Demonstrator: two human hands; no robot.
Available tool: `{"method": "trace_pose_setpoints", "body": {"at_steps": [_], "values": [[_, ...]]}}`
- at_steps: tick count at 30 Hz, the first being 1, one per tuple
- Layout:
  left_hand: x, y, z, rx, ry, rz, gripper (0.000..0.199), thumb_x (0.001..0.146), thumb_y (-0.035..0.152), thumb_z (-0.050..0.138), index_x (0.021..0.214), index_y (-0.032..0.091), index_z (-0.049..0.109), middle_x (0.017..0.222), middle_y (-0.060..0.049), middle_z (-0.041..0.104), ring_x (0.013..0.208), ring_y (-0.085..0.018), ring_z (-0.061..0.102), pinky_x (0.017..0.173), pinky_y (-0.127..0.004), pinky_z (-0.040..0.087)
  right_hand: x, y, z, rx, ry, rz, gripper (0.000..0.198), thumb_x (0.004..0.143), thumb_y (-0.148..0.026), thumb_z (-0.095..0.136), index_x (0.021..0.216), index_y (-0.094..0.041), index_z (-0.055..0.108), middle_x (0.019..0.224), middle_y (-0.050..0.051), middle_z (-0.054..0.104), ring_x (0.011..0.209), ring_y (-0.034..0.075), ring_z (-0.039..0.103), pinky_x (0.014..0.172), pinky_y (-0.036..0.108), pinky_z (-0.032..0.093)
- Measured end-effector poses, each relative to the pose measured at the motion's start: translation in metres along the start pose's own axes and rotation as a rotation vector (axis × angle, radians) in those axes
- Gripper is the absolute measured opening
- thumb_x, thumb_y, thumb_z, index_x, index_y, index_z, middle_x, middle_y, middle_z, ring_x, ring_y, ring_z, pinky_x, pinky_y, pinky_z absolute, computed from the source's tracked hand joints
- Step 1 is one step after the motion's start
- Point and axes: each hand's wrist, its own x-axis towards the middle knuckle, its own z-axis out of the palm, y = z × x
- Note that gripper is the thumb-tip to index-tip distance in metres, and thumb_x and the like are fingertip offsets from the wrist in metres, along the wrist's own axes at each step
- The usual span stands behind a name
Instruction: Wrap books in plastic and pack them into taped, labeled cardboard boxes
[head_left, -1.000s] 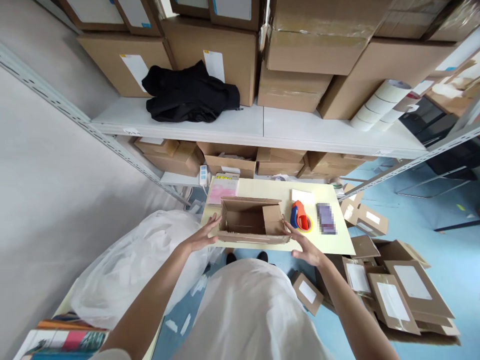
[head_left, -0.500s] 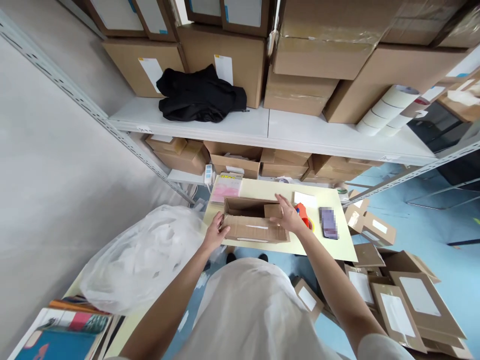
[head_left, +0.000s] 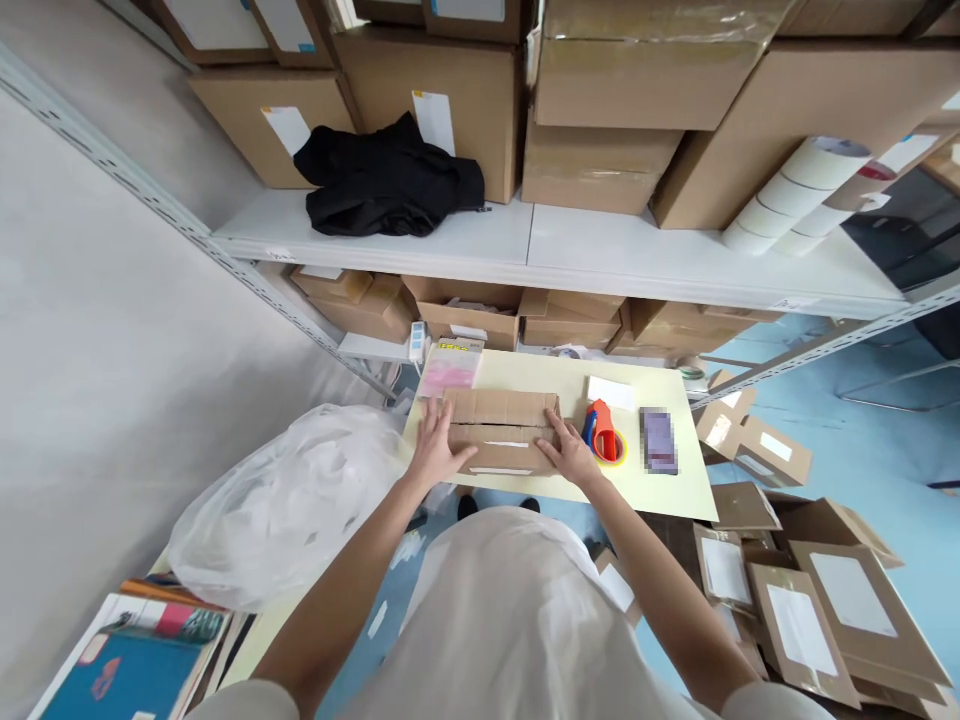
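A small brown cardboard box (head_left: 501, 437) rests near the front edge of the pale yellow table (head_left: 675, 500). Its long top flaps are folded inward, with a narrow dark gap between them. My left hand (head_left: 436, 445) grips the box's left end, thumb over the top and fingers along the side. At the other end, my right hand (head_left: 570, 452) holds the box the same way. Just right of that hand lies an orange tape dispenser (head_left: 602, 432) with a yellow-edged roll. The inside of the box is hidden.
A phone (head_left: 659, 440) and a white paper stack (head_left: 610, 392) lie at the right; a pink packet (head_left: 450, 370) is at back left. A plastic bag (head_left: 285, 510) bulges on the left. Shelves (head_left: 570, 262) with boxes stand behind; flattened cartons (head_left: 795, 610) fill the lower right.
The box's top flaps have gone from open to folded down over the opening. My right hand has moved from the top flap to the right end; my left hand has shifted further over its end.
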Motion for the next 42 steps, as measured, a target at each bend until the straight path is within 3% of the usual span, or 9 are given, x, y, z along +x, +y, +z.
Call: {"method": "trace_pose_setpoints", "body": {"at_steps": [4, 9, 13, 19, 24, 28, 32, 36, 42], "values": [[0.014, 0.024, 0.004, 0.285, -0.205, 0.220, 0.122, 0.047, 0.059, 0.082, 0.148, 0.016, 0.030, 0.159, -0.022, 0.010, 0.145, -0.044, 0.002, 0.111, -0.064, -0.007, 0.008, 0.006, -0.002, 0.051, 0.012, -0.027, 0.067, 0.087, -0.049, 0.053, 0.148, -0.027, 0.033, 0.135, 0.014, 0.050, 0.116, 0.031, 0.057, 0.097, 0.045, 0.044], [0.012, 0.028, 0.017, 0.331, -0.226, 0.197, 0.108, 0.063, 0.065, 0.070, 0.149, 0.014, 0.029, 0.157, -0.022, 0.017, 0.145, -0.041, 0.011, 0.115, -0.058, -0.002, -0.003, 0.070, -0.008, 0.089, 0.248, 0.133, 0.054, 0.092, -0.047, 0.037, 0.134, -0.015, 0.049, 0.128, 0.017, 0.057, 0.124, 0.030, 0.049, 0.101, 0.048, 0.040], [0.011, 0.030, 0.015, 0.358, -0.226, 0.180, 0.120, 0.059, 0.068, 0.069, 0.151, 0.009, 0.020, 0.156, -0.025, 0.018, 0.144, -0.042, 0.013, 0.114, -0.058, -0.003, -0.010, 0.113, -0.004, -0.033, 0.128, 0.264, 0.049, 0.085, -0.036, 0.047, 0.126, -0.010, 0.053, 0.110, 0.022, 0.064, 0.114, 0.037, 0.055, 0.096, 0.055, 0.040], [0.035, 0.033, -0.003, 0.427, -0.252, 0.167, 0.147, 0.029, 0.069, 0.082, 0.151, 0.010, 0.022, 0.158, -0.027, 0.004, 0.141, -0.053, -0.003, 0.107, -0.067, -0.010, 0.003, 0.119, 0.012, -0.121, 0.079, 0.299, 0.047, 0.081, -0.035, 0.053, 0.122, -0.011, 0.053, 0.092, 0.019, 0.069, 0.114, 0.036, 0.057, 0.112, 0.058, 0.010], [0.046, 0.029, -0.008, 0.422, -0.334, 0.227, 0.143, 0.032, 0.068, 0.080, 0.151, 0.014, 0.023, 0.158, -0.024, 0.010, 0.142, -0.051, 0.000, 0.108, -0.065, -0.012, 0.015, 0.118, 0.006, -0.029, 0.135, 0.379, 0.026, 0.076, -0.027, 0.053, 0.099, -0.016, 0.060, 0.078, 0.015, 0.068, 0.099, 0.035, 0.064, 0.104, 0.057, 0.024], [0.041, 0.031, -0.004, 0.358, -0.290, 0.252, 0.133, 0.036, 0.061, 0.083, 0.149, 0.016, 0.029, 0.154, -0.023, 0.021, 0.141, -0.049, 0.012, 0.111, -0.062, -0.009, 0.010, 0.120, -0.024, 0.083, 0.244, 0.425, 0.022, 0.077, -0.034, 0.046, 0.089, -0.020, 0.058, 0.073, 0.012, 0.064, 0.080, 0.031, 0.062, 0.078, 0.046, 0.043], [0.031, 0.035, 0.000, 0.324, -0.281, 0.260, 0.128, 0.039, 0.060, 0.082, 0.148, 0.016, 0.031, 0.153, -0.022, 0.023, 0.140, -0.048, 0.013, 0.111, -0.061, -0.007, 0.002, 0.097, -0.075, 0.223, 0.386, 0.331, 0.030, 0.084, -0.043, 0.033, 0.078, -0.020, 0.052, 0.066, 0.004, 0.055, 0.067, 0.021, 0.052, 0.061, 0.032, 0.042], [0.018, 0.034, 0.004, 0.276, -0.252, 0.307, 0.128, 0.038, 0.062, 0.081, 0.148, 0.017, 0.032, 0.151, -0.023, 0.025, 0.140, -0.049, 0.015, 0.111, -0.063, -0.008, 0.007, 0.030, -0.110, 0.513, 0.501, 0.088, 0.041, 0.084, -0.056, 0.042, 0.060, -0.023, 0.039, 0.055, -0.003, 0.037, 0.054, 0.013, 0.035, 0.051, 0.027, 0.031], [0.010, 0.027, 0.006, 0.217, -0.220, 0.371, 0.120, 0.037, 0.060, 0.083, 0.141, 0.018, 0.043, 0.149, -0.023, 0.030, 0.139, -0.049, 0.018, 0.110, -0.065, -0.009, 0.029, -0.057, -0.089, 0.633, -0.027, -0.016, 0.052, 0.072, -0.066, 0.060, 0.054, -0.021, 0.042, 0.049, -0.004, 0.035, 0.047, 0.009, 0.029, 0.045, 0.025, 0.022]]}}
